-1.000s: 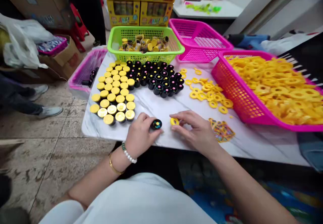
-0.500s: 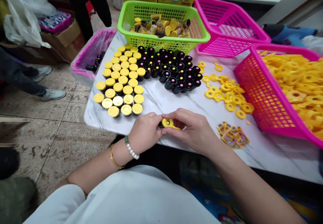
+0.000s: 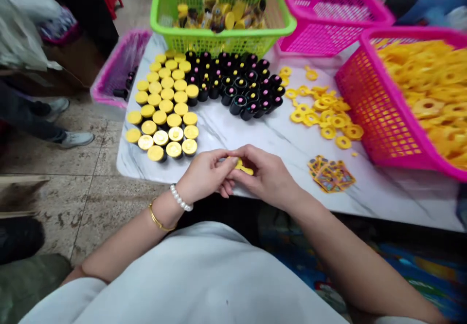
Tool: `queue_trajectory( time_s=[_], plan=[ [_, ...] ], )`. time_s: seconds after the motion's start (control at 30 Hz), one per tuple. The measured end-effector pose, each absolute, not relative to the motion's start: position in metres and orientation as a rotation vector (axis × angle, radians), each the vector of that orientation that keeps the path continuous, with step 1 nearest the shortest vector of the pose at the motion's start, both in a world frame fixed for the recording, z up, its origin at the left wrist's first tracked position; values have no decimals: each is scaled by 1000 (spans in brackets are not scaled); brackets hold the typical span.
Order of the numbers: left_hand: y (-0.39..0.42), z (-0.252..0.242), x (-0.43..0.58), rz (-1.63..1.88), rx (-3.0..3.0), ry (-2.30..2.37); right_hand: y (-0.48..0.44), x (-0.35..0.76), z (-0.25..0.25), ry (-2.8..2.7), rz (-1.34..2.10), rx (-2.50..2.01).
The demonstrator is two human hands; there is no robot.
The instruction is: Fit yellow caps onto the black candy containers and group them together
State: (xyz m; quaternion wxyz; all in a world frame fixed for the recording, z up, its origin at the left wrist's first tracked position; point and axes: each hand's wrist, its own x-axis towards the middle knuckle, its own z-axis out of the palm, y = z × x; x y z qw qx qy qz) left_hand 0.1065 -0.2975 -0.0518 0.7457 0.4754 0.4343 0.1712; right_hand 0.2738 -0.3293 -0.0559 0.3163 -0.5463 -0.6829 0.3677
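At the near edge of the table, my left hand (image 3: 202, 175) and my right hand (image 3: 272, 175) are together, both closed on a small yellow ring piece with a tab (image 3: 246, 170). My left thumb presses on its top, and my right fingers grip its tab side. Fingers hide whatever is under the piece. Beyond my left hand stand rows of black cups with yellow tops (image 3: 160, 138). Open black cups (image 3: 239, 102) with pink or yellow tips inside are bunched to their right. Loose yellow ring pieces (image 3: 328, 119) lie further right, above a small pile of printed cards (image 3: 331, 174).
A green basket (image 3: 226, 33) of finished-looking cups stands at the back, beside a pink basket (image 3: 302, 37). On the right, another pink basket (image 3: 386, 119) holds many yellow pieces. A lined pink bin (image 3: 105, 81) stands left of the table (image 3: 219, 134). A person's shoe (image 3: 77, 139) shows at left.
The view has tilted down a little. My left thumb has moved over the yellow piece, and its dark centre and the dark part beside it no longer show.
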Motion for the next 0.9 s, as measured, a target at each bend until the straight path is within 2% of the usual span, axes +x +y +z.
queue_trajectory(
  time_s=[0.1,0.17,0.47,0.7,0.9],
  plan=[
    [-298,-50,105,373,1015,966,-318,282,-50,-1602,1512,-1318],
    [-298,-50,103,369,1004,955,-312,286,-49,-1477,1703,-1296],
    [-304,-62,102,476,1150,921,-315,272,-60,-1154,1698,-1321],
    [-310,-64,95,509,1569,925,-334,263,-58,-1232,1468,-1337],
    [-318,-72,104,636,1971,1195,-350,273,-43,-1863,691,-1490]
  ],
)
